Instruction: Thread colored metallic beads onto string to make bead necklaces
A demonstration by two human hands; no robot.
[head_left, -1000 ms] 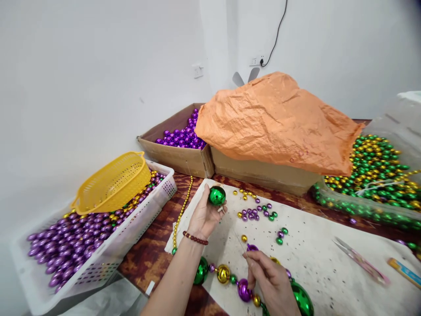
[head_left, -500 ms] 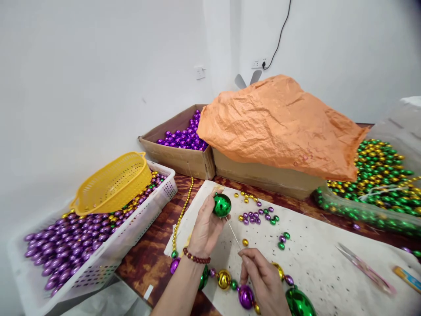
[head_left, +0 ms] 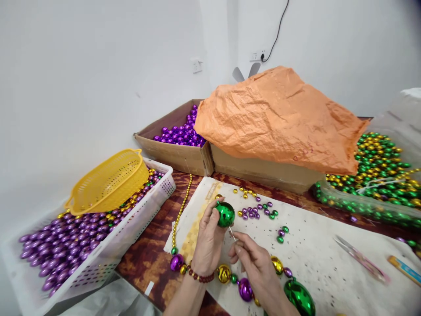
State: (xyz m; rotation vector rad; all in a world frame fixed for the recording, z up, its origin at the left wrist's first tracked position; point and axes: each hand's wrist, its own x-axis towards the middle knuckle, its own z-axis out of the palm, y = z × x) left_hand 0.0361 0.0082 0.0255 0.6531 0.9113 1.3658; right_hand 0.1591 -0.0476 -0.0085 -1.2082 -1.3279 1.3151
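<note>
My left hand (head_left: pixel 210 232) is closed around a large shiny green bead (head_left: pixel 225 214), held up above the white sheet. Just below the bead, my right hand (head_left: pixel 251 254) pinches a thin pale needle-like rod (head_left: pixel 233 232) whose upper end meets the bead's underside; whether it enters a hole is too small to tell. Under my wrists runs a strand of mixed beads, among them a gold bead (head_left: pixel 224 273), a purple bead (head_left: pixel 245 289) and a big green bead (head_left: pixel 299 297). Its thin gold-bead end (head_left: pixel 182 206) trails up toward the cardboard box.
Loose small beads (head_left: pixel 251 213) lie on the white sheet (head_left: pixel 315 254), with scissors (head_left: pixel 360 259) and a yellow-blue cutter (head_left: pixel 406 270) at right. A white basket (head_left: pixel 131 239) of beads carries a yellow basket (head_left: pixel 108 184). Behind stand a cardboard box (head_left: pixel 177 153) and an orange sack (head_left: pixel 279 123).
My left hand has moved slightly down and right with the green bead. My right hand has come up closer to it, so less of the rod shows between them.
</note>
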